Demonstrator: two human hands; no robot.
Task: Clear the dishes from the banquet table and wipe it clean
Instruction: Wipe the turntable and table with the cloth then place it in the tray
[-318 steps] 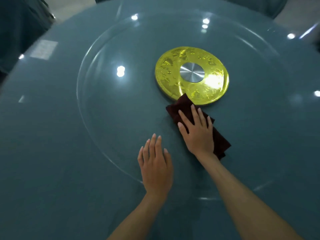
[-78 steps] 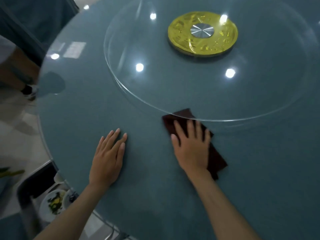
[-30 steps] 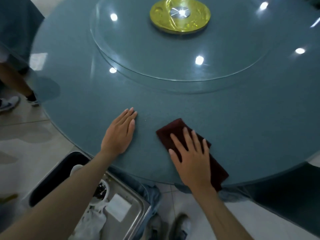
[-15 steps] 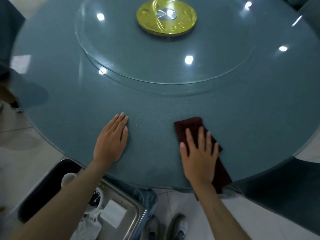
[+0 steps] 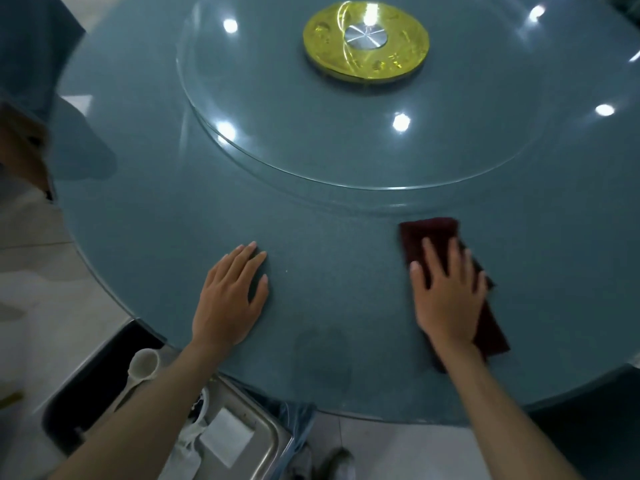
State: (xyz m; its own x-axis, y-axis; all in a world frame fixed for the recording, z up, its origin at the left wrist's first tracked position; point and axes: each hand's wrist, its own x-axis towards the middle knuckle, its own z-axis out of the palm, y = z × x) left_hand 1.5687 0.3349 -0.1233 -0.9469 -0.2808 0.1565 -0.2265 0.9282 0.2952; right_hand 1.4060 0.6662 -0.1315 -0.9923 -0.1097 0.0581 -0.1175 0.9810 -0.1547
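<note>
- Head view, working grip. The right hand (image 5: pixel 446 299) lies flat on the dark red cloth (image 5: pixel 427 230), fingers straight and slightly spread, the palm pressing it to the table (image 5: pixel 329 278). Nothing is pinched. The cloth's far end shows beyond the fingertips, and its near end shows past the wrist on the little-finger side.
- Head view, bracing hand. The left hand (image 5: pixel 230 299) rests palm-down on bare tabletop, well apart from the cloth on the right hand's thumb side. Its fingers are straight and close together, holding nothing.
- Head view, change. Half a second earlier the cloth lay nearer the left hand, and it has since slid away from it along the table's outer ring. Blur on the right hand suggests the stroke continues. Some ten seconds earlier the same cloth worked on the glass turntable (image 5: pixel 311 140) beside the gold hub (image 5: pixel 405 53). Both now lie beyond the fingertips, the turntable's rim near the cloth's far end.
- Head view, meaning for the task. Dishware appears only off the table. A pale spoon (image 5: pixel 142 367) shows by the steel tray (image 5: pixel 277 441), which sits below the table edge under the left forearm. Clearing therefore seems done, and wiping has passed from centre to outer ring, a late stage. The stretch on the little-finger side probably remains.
</note>
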